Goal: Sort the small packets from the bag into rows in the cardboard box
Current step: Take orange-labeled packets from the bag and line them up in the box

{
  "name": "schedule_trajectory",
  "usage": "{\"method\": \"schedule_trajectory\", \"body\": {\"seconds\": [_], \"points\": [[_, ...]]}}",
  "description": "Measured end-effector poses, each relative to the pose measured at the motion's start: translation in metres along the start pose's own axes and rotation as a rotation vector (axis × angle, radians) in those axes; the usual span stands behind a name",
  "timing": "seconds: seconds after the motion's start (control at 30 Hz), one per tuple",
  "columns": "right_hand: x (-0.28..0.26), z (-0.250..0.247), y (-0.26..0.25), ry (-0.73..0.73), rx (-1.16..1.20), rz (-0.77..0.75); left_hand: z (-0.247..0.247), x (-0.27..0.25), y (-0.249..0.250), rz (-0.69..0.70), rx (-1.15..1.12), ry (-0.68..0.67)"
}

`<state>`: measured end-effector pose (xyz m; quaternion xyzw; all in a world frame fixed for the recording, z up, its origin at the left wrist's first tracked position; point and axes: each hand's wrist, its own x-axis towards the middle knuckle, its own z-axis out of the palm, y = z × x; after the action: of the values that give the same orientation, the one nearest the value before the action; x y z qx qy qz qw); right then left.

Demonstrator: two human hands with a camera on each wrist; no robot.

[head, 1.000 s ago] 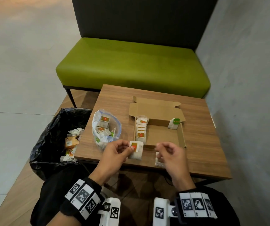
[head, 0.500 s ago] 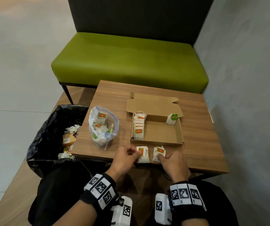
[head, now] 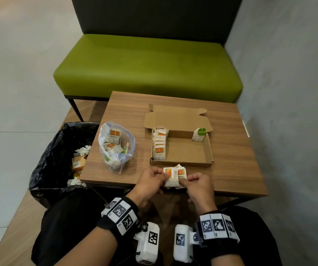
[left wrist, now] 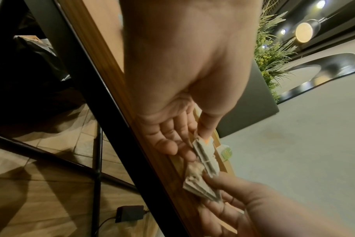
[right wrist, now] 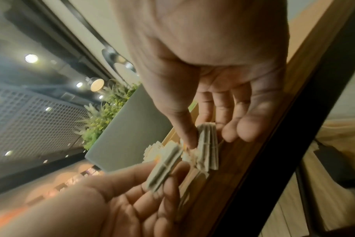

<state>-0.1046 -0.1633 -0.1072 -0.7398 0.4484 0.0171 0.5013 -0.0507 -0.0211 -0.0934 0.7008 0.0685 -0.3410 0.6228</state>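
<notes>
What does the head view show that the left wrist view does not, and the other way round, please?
Only the head view shows the plastic bag, the black bin bag and the row of packets in the cardboard box. Only the left wrist view shows the packets' edges, a potted plant and ceiling lamps. Both show the left hand and right hand pinching packets.

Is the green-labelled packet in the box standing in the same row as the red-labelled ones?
No: the green-labelled packet leans alone in the far right corner of the cardboard box, while the red-labelled row runs along its left wall.
</notes>
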Motion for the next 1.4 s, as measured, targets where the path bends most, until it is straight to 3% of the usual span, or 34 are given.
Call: {"method": "schedule_trajectory", "body": {"seconds": [0.2, 0.3, 0.43, 0.7, 0.87, 1.03, 1.23, 1.4], "points": [[-0.009, -0.032, -0.006, 0.056, 0.363, -0.100, -0.013, 0.000, 0.006, 0.036, -0.131, 0.069], [-0.021, -0.035, -0.015, -0.092, 0.500, -0.125, -0.013, -0.001, 0.008, 0.078, -0.152, 0.061], [-0.028, -0.019, -0.020, -0.257, 0.479, -0.090, -0.010, -0.004, 0.009, 0.142, -0.156, 0.016], [-0.028, -0.007, -0.024, -0.331, 0.507, -0.054, -0.016, -0.006, 0.011, 0.183, -0.222, -0.016], [-0.027, -0.001, -0.026, -0.296, 0.570, -0.064, -0.021, -0.005, 0.011, 0.241, -0.203, -0.057], [-0.028, 0.001, -0.031, -0.333, 0.507, -0.123, -0.020, -0.006, 0.013, 0.356, -0.066, 0.077], [-0.016, -0.011, -0.056, -0.396, 0.149, -0.291, -0.025, -0.005, 0.022, 0.430, 0.008, 0.088], [0.014, -0.016, -0.082, -0.241, 0.139, -0.331, -0.029, 0.004, 0.016, 0.416, 0.186, 0.294]]}}
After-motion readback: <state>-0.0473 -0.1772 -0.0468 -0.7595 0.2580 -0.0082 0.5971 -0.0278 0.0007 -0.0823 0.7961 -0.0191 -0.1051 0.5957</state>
